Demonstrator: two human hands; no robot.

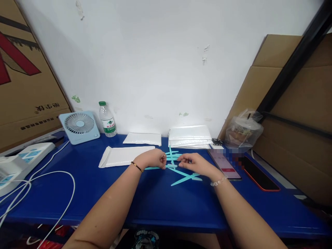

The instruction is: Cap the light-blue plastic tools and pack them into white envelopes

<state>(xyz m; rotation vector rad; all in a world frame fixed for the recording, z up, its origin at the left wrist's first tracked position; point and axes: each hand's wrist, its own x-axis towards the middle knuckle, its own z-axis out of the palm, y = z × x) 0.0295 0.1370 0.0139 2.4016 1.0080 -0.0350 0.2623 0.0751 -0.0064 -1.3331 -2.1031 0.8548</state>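
Note:
Several flat teal strips (181,180) with pointed ends lie crossed over one another on the blue table between my hands. My left hand (153,159) is closed in a pinch at the left side of the pile. One teal strip (151,168) runs under its fingers, and a strip end shows at the fingertips; the exact grip is partly hidden. My right hand (193,163) is at the right side, fingers curved, with a gap between thumb and index finger. Its fingertips are by the ends of the upper strips, and other strips lie below the palm.
White padded mailers (190,135) are stacked by the wall; another padded mailer (121,156) lies left of my hands. A phone (225,165) and a red-edged phone (260,174) lie right. A fan (79,126), water bottle (107,121), power strip (31,155) and white cables (74,186) are left.

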